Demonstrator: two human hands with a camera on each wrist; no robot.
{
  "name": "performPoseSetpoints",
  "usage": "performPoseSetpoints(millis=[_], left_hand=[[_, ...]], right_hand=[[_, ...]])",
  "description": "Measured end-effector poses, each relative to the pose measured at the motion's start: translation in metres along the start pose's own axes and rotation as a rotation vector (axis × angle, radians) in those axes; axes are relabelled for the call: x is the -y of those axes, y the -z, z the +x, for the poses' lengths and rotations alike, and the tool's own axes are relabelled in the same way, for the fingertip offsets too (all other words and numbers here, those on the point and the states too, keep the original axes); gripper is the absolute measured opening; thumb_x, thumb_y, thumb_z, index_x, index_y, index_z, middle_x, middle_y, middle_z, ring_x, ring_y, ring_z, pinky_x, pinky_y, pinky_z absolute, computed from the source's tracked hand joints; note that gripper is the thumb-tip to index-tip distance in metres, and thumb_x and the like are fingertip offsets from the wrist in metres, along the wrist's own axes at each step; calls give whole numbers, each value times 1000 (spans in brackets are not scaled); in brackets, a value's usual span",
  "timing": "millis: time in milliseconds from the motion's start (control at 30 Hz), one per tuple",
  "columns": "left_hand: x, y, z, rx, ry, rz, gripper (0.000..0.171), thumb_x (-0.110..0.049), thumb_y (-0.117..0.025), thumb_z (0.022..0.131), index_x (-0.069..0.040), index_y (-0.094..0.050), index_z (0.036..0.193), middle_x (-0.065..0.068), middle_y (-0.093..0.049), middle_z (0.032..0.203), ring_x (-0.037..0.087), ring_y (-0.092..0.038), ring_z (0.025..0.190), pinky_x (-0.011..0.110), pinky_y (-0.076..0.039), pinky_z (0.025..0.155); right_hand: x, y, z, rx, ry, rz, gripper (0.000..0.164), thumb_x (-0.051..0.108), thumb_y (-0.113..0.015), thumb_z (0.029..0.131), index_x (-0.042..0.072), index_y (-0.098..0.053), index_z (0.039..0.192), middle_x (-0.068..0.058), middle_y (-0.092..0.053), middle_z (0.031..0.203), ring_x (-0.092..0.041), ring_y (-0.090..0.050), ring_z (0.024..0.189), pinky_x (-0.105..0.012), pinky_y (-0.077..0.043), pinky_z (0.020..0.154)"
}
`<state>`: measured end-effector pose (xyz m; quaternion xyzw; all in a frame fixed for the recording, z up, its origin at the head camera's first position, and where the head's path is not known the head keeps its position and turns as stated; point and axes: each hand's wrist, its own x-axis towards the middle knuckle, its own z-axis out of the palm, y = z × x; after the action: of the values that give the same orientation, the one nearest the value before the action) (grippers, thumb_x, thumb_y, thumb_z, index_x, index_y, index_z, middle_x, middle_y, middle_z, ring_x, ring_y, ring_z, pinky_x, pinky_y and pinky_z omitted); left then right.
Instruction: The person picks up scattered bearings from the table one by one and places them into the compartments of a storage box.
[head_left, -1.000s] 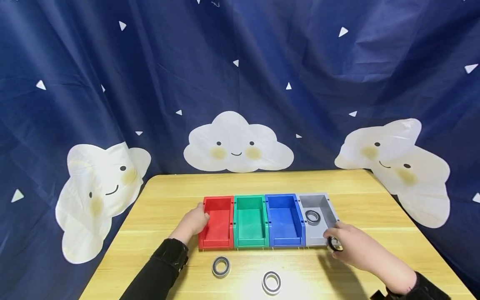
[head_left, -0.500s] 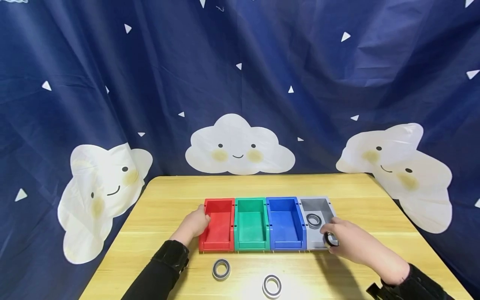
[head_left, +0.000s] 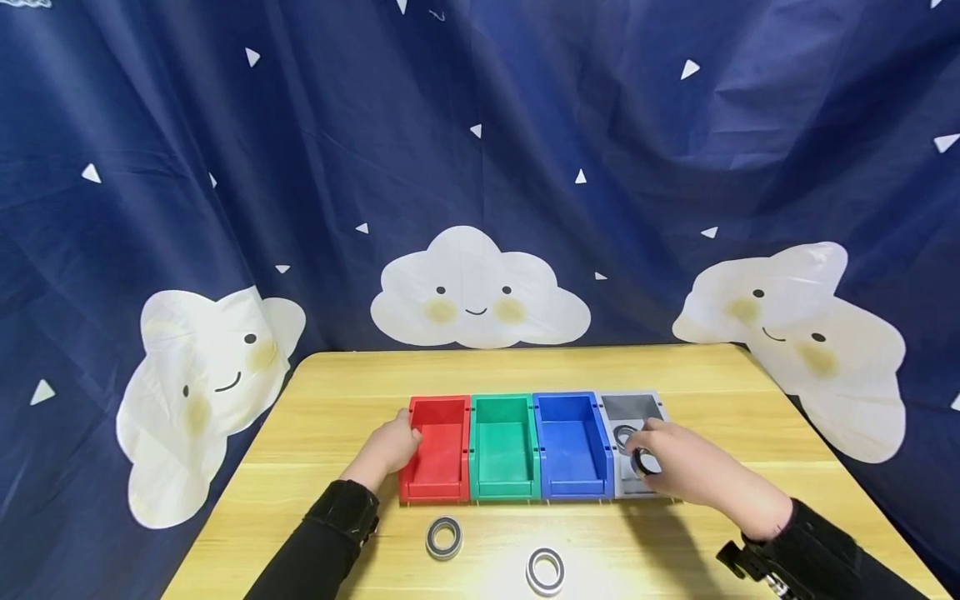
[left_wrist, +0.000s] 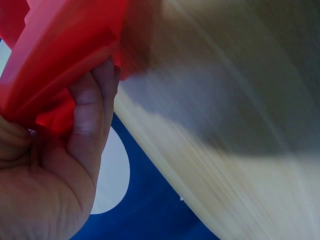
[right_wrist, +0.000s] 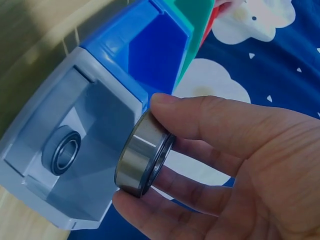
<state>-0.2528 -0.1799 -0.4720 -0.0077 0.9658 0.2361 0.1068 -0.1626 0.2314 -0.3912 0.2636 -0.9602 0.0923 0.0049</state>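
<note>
My right hand (head_left: 686, 471) pinches a ball bearing (right_wrist: 137, 155) between thumb and fingertips. It holds the bearing tilted over the grey bin (head_left: 632, 407), apart from the bin floor. Another bearing (right_wrist: 49, 155) lies flat inside that bin; in the head view the right hand partly covers it. At the other end of the row, my left hand (head_left: 386, 452) grips the side wall of the red bin (head_left: 437, 450). Its fingers curl under the red rim in the left wrist view.
Between the red and grey bins stand a green bin (head_left: 503, 450) and a blue bin (head_left: 570, 450), joined in one row. Two more bearings lie on the wooden table (head_left: 352, 371) in front: one bearing (head_left: 432, 542) at left, another bearing (head_left: 532, 573) nearer the middle. A blue curtain (head_left: 480, 183) hangs behind.
My right hand has moved left with its bearing, from the grey bin's front right corner to over its inside. The left hand stays on the red bin.
</note>
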Motion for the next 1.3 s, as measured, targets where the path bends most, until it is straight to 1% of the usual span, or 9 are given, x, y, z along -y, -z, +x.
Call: performPoseSetpoints(millis=[133, 267, 433, 533, 667, 800, 1033, 1200, 1300], left_hand=[[0, 0, -1, -2, -4, 2, 49, -20, -50, 91, 6, -34, 129, 16, -57, 105, 25, -55, 86, 44, -46, 80], [-1, 2, -2, -1, -2, 1, 51, -20, -51, 91, 7, -34, 130, 16, -57, 106, 25, -55, 87, 46, -46, 82], [-3, 4, -3, 5, 11, -4, 53, -20, -51, 91, 7, -32, 133, 17, -56, 109, 26, -55, 88, 47, -45, 83], [-3, 5, -3, 7, 19, -10, 54, -19, -51, 91, 6, -31, 134, 17, -56, 109, 26, -55, 89, 48, -45, 84], [-3, 4, -3, 6, 21, -13, 52, -19, -51, 91, 6, -32, 133, 17, -56, 109, 26, -55, 88, 47, -45, 84], [-2, 1, -2, 6, 18, -10, 50, -20, -50, 91, 6, -33, 131, 16, -57, 108, 25, -55, 87, 45, -45, 83], [-3, 1, -2, 8, 23, -27, 52, -21, -52, 91, 5, -33, 132, 15, -56, 108, 25, -55, 89, 46, -45, 84], [-3, 2, -2, 4, 20, -15, 53, -20, -52, 91, 6, -33, 132, 17, -56, 110, 26, -55, 90, 47, -45, 85], [-2, 2, -2, 2, 14, -4, 52, -20, -51, 91, 6, -33, 132, 17, -56, 110, 26, -55, 90, 47, -45, 85]], right_hand=[[2, 2, 7, 2, 5, 1, 29, 10, -74, 67, 11, -67, 95, -1, -55, 88, -11, -48, 73, -32, -45, 66], [3, 2, 13, -1, 11, -11, 29, 12, -73, 68, 10, -67, 96, 0, -54, 86, -12, -49, 75, -34, -46, 69], [8, 1, 22, 37, -24, -12, 32, 15, -76, 70, 9, -67, 100, 0, -55, 89, -14, -51, 78, -35, -47, 72], [12, 1, 29, 52, -32, -12, 32, 15, -76, 70, 9, -67, 101, -2, -58, 93, -16, -54, 81, -36, -48, 74], [15, 1, 37, 32, -5, -22, 33, 15, -76, 70, 8, -67, 101, -5, -60, 98, -22, -57, 88, -39, -48, 78], [17, 1, 44, 23, 15, -23, 34, 15, -76, 70, 7, -66, 102, -6, -61, 99, -24, -58, 91, -41, -47, 81], [19, -2, 58, 45, 4, -8, 32, 15, -76, 72, 6, -67, 101, -3, -59, 92, -16, -53, 81, -36, -48, 76], [19, -3, 68, 53, 13, 2, 32, 14, -76, 72, 6, -67, 102, -4, -59, 92, -16, -53, 81, -35, -48, 76], [19, -4, 73, 62, 19, 8, 33, 15, -75, 73, 5, -66, 104, -5, -59, 94, -17, -54, 83, -36, -49, 78]])
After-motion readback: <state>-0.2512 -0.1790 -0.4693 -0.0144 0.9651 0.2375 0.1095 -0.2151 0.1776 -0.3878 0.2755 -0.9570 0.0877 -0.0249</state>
